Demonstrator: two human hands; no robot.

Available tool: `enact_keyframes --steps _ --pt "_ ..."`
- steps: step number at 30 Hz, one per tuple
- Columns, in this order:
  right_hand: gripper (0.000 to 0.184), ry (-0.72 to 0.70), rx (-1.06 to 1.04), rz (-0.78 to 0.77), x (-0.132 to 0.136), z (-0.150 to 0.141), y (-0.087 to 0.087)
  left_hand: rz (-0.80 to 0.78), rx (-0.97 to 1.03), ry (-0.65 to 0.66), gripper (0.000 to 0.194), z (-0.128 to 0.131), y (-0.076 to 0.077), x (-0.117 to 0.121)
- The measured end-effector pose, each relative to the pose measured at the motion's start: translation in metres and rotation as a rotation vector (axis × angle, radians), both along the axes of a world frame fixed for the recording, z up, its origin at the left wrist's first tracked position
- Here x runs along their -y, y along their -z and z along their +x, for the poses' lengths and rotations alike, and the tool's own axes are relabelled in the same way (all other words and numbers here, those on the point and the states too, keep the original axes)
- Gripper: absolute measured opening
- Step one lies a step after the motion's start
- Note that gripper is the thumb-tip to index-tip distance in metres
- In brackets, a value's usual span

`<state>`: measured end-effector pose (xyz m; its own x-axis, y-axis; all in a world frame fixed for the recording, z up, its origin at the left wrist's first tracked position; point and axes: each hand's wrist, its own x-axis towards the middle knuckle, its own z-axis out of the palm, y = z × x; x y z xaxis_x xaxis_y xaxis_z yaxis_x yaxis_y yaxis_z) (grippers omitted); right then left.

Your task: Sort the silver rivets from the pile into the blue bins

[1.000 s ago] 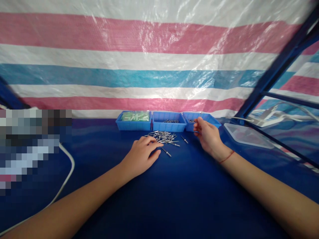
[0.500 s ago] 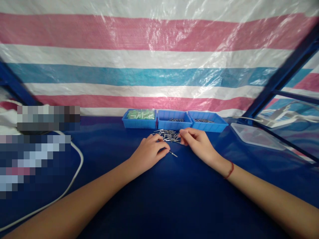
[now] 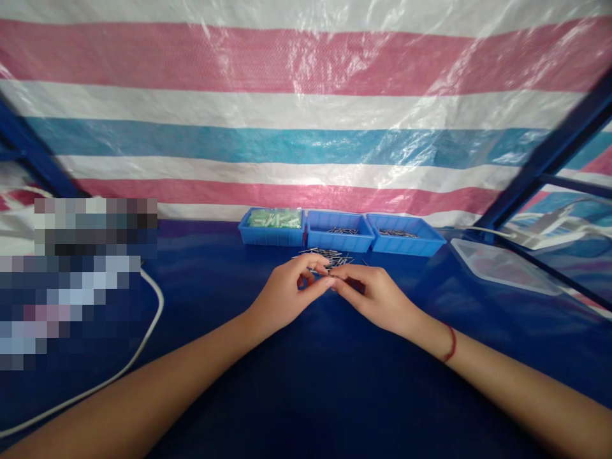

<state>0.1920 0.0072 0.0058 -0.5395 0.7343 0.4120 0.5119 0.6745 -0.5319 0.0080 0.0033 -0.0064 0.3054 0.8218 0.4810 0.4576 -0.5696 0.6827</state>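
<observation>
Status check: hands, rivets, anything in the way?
Left grip and right grip meet at fingertips; anything pinched there unclear.
Blind rivets heaped just beyond, partly hidden by hands.
Three blue bins behind heap.

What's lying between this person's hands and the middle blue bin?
In the head view, a pile of thin metal pieces lies between the middle blue bin and the left hand and right hand, which partly hide it.

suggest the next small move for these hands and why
Perhaps ease the right hand slightly away from the left hand: their fingertips meet just in front of the pile of metal pieces, and whatever they may pinch is too hidden to tell.
</observation>
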Motion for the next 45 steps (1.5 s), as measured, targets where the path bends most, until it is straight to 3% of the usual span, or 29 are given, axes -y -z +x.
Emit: enact_keyframes --steps 2,5,22,32,41,45 --pt "0.022 -0.017 -0.079 -0.077 0.0 -0.001 0.002 -0.064 0.067 0.011 0.024 0.0 -0.001 0.0" --pt "0.023 -0.046 -0.141 -0.135 -0.001 -0.001 0.005 -0.098 0.084 -0.001 0.017 0.0 -0.004 0.0" --pt "0.015 0.033 -0.252 -0.214 -0.004 -0.002 0.007 -0.072 0.1 -0.023 0.01 -0.002 -0.004 0.0" --pt "0.013 0.112 -0.455 -0.091 0.002 -0.002 0.001 -0.062 0.105 0.003 0.007 -0.001 -0.004 0.0" --pt "0.01 0.092 -0.388 0.02 0.009 -0.003 -0.005 -0.027 0.051 0.074 0.01 -0.003 -0.002 -0.003" --pt "0.011 0.081 -0.267 0.091 0.009 -0.001 -0.009 -0.028 0.053 0.047 0.012 -0.002 -0.002 -0.002"
